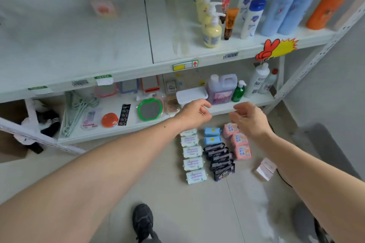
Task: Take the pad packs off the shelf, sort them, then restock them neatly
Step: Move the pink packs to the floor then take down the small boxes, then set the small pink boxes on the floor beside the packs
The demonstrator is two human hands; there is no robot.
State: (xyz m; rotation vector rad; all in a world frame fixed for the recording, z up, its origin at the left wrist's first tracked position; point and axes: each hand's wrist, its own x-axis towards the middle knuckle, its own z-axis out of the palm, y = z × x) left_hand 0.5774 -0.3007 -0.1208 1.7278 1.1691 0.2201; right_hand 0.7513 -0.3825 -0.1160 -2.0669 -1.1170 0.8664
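— Grey floor [197, 213] carried the sorted pad packs in rows below the lower shelf's front edge: white packs [192, 156], black packs [221, 161], pink packs [239, 141].
— And the hands?
— Left hand [194, 113] and right hand [249, 118] hovered empty, fingers loosely apart. Best to lift one colour row together, keeping packs aligned.
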